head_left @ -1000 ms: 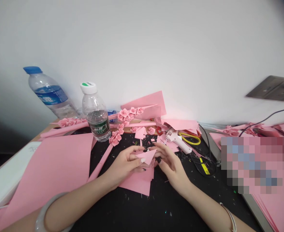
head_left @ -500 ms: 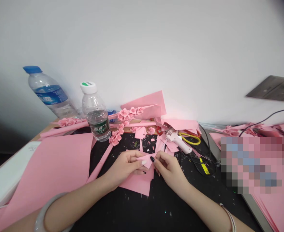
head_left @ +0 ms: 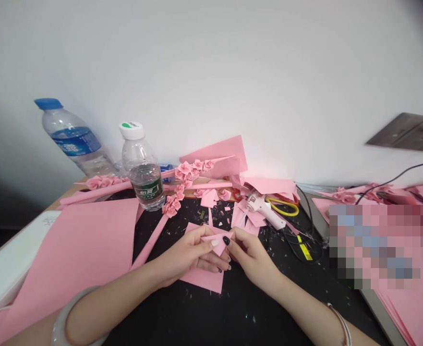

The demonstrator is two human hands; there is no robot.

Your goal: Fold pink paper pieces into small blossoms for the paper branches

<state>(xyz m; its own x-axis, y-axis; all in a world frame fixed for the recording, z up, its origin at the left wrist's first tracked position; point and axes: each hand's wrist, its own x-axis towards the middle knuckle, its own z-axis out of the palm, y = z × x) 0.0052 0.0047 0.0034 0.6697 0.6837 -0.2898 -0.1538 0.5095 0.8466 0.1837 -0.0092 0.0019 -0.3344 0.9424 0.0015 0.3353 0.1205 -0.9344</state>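
Observation:
Between my two hands is a small folded piece of pink paper [head_left: 219,247], pointing downward. My left hand [head_left: 193,250] grips its left side, thumb on top and fingers underneath. At the right corner, my right hand [head_left: 249,247] pinches it between thumb and fingers. Below the hands, pink paper sheets [head_left: 206,280] lie on a black mat [head_left: 182,317]. Just beyond them are pink scraps and a white glue gun [head_left: 267,211]. A pink paper stem with folded flowers [head_left: 171,204] lies to the left of the scraps.
A water bottle with a white cap [head_left: 142,168] stands at back left, and a blue-capped bottle [head_left: 74,139] leans against the wall. Yellow-handled scissors [head_left: 285,207] and black cables lie right of the glue gun. A large pink sheet [head_left: 89,240] covers the left side.
My left fingers have spread further under the folded paper, toward the right. My right thumb and fingers have shifted slightly along its right corner. Everything else stays put.

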